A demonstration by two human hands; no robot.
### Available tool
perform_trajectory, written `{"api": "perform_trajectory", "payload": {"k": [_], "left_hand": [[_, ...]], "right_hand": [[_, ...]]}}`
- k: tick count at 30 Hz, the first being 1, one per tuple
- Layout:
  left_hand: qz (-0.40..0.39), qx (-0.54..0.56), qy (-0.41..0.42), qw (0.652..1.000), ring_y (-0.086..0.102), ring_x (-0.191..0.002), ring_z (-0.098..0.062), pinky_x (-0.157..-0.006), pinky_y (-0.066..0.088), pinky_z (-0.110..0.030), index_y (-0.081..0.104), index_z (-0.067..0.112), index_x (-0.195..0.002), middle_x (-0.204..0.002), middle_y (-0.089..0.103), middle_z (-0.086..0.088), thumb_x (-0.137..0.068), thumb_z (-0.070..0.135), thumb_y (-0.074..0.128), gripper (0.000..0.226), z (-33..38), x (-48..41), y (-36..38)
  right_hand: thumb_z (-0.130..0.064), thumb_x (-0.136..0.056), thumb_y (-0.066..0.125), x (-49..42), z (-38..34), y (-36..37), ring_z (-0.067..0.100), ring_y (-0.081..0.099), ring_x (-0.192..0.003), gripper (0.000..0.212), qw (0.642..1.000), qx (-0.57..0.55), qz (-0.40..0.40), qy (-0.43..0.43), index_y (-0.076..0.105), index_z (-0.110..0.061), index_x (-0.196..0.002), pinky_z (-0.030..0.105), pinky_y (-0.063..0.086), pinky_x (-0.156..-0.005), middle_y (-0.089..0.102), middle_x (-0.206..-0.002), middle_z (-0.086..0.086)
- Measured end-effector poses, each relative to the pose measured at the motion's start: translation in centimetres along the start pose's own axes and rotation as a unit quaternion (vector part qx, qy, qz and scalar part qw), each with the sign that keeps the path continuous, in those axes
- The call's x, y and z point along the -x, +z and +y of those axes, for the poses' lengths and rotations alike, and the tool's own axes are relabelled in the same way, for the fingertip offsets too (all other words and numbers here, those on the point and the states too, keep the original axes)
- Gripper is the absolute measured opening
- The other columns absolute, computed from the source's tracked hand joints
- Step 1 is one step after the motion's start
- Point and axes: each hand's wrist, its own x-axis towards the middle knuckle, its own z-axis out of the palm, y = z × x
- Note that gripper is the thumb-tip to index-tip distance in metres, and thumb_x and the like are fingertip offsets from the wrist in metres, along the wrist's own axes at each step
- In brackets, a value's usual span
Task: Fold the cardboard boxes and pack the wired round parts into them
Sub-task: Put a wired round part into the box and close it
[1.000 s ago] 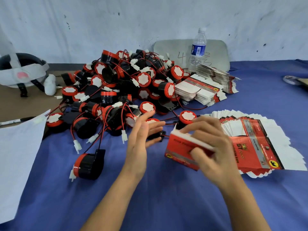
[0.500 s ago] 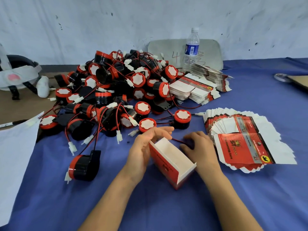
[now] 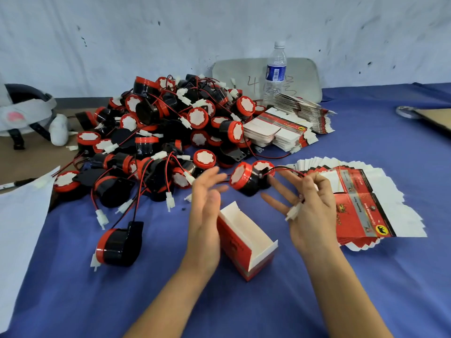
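A: Room?
B: Cloth (image 3: pixel 366 289) shows wide on the near side. Pile (image 3: pixel 170 132) far left, flat boxes (image 3: pixel 361 203) fanned right.
A: Box?
B: Box (image 3: pixel 246 240) upright, top open, between the wrists. Left hand (image 3: pixel 207 211) beside it, fingers straight, holding nothing.
A: Grip?
B: Right hand (image 3: pixel 314 211) pinches wire (image 3: pixel 285 168); part (image 3: pixel 244 179) hangs left of it, between both hands, just beyond box.

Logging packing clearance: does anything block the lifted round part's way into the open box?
Nothing visible. The round part is held by its wire in the right hand, the open box shows a bare mouth, and the left hand sits beside its left wall.
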Motion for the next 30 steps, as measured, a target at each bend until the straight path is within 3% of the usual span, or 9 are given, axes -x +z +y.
{"api": "perform_trajectory", "payload": {"k": [2,5,10,14,16,19,25,27,30], "left_hand": [[0.048,-0.076,0.1,0.991,0.039,-0.135,-0.01,-0.107,0.036,-0.031,0.034,0.025,-0.14,-0.145,0.039,0.011,-0.082,0.06,0.049,0.07,0.0,1.0,0.8],[-0.001,-0.215,0.218,0.952,0.018,-0.146,-0.013,-0.114,0.021,-0.021,0.018,0.029,-0.149,-0.155,0.02,-0.002,-0.076,0.043,0.061,0.085,-0.7,1.9,1.7],[-0.058,-0.173,0.158,0.971,0.013,-0.146,-0.002,-0.115,0.017,-0.015,0.031,0.034,-0.147,-0.161,0.005,0.004,-0.094,0.029,0.044,0.055,-1.3,0.9,1.3],[-0.025,-0.148,0.086,0.985,0.021,-0.132,0.022,-0.098,0.026,0.002,0.03,0.049,-0.138,-0.155,0.015,0.022,-0.097,0.037,0.04,0.044,-1.4,-0.1,0.4],[-0.002,-0.12,0.074,0.99,0.026,-0.137,0.011,-0.107,0.032,-0.013,0.018,0.051,-0.143,-0.156,0.016,0.023,-0.096,0.042,0.043,0.054,-1.3,0.0,0.5],[0.052,-0.157,0.192,0.967,0.019,-0.147,-0.018,-0.117,0.025,-0.044,0.007,0.033,-0.152,-0.161,0.01,0.006,-0.092,0.05,0.047,0.074,-0.8,0.6,0.5],[-0.084,-0.358,0.405,0.837,0.028,-0.143,-0.019,-0.112,0.024,-0.053,0.033,0.035,-0.139,-0.145,0.037,0.008,-0.085,0.054,0.061,0.064,-0.4,1.9,2.2],[-0.097,-0.355,0.397,0.841,0.035,-0.138,-0.014,-0.113,0.024,-0.054,0.037,0.032,-0.136,-0.137,0.044,0.008,-0.085,0.048,0.063,0.059,-0.6,1.9,2.3],[-0.089,-0.274,0.311,0.906,0.039,-0.134,-0.008,-0.11,0.035,-0.042,0.027,0.039,-0.144,-0.139,0.043,0.016,-0.087,0.046,0.063,0.068,0.1,1.9,1.8]], "right_hand": [[-0.016,-0.105,0.033,-0.2,-0.5,-0.2,0.033,0.07,-0.096,0.02,0.998,-0.056,0.024,0.011,0.042,-0.016,-0.088,0.054,0.059,-0.07,0.073,-0.096,0.009],[-0.017,-0.105,0.034,-0.4,-0.9,-0.6,0.034,0.071,-0.094,0.022,0.995,-0.094,0.036,0.012,0.043,-0.015,-0.086,0.053,0.059,-0.068,0.073,-0.096,0.012],[-0.018,-0.106,0.031,-0.9,-1.3,-1.1,0.033,0.073,-0.082,0.021,0.978,-0.183,0.073,0.071,0.047,-0.006,-0.109,0.044,0.059,-0.059,0.075,-0.092,0.012],[-0.019,-0.105,0.034,-0.9,-1.4,-0.9,0.019,0.072,-0.063,0.025,0.974,-0.192,0.075,0.095,0.049,-0.005,-0.12,0.031,0.057,-0.051,0.075,-0.084,0.007],[-0.019,-0.104,0.036,-0.6,-1.3,-0.6,0.018,0.071,-0.062,0.022,0.984,-0.133,0.073,0.096,0.049,-0.007,-0.118,0.028,0.057,-0.052,0.074,-0.081,0.005],[-0.019,-0.104,0.038,0.5,-1.3,0.3,0.025,0.072,-0.064,0.011,0.993,-0.052,0.084,0.065,0.044,-0.014,-0.096,0.035,0.059,-0.052,0.074,-0.076,0.004],[-0.02,-0.104,0.039,2.5,-1.8,1.4,0.021,0.07,-0.064,0.013,0.994,0.032,0.089,-0.046,0.043,-0.017,-0.092,0.03,0.054,-0.056,0.066,-0.067,-0.004],[-0.018,-0.103,0.04,2.7,-1.8,1.5,0.018,0.066,-0.061,0.012,0.995,0.044,0.071,-0.045,0.043,-0.015,-0.093,0.027,0.055,-0.056,0.061,-0.06,-0.004],[-0.008,-0.102,0.041,2.9,-1.9,1.9,0.012,0.064,-0.058,0.015,0.994,0.07,0.022,-0.078,0.043,-0.016,-0.09,0.023,0.053,-0.053,0.062,-0.057,-0.002]]}}
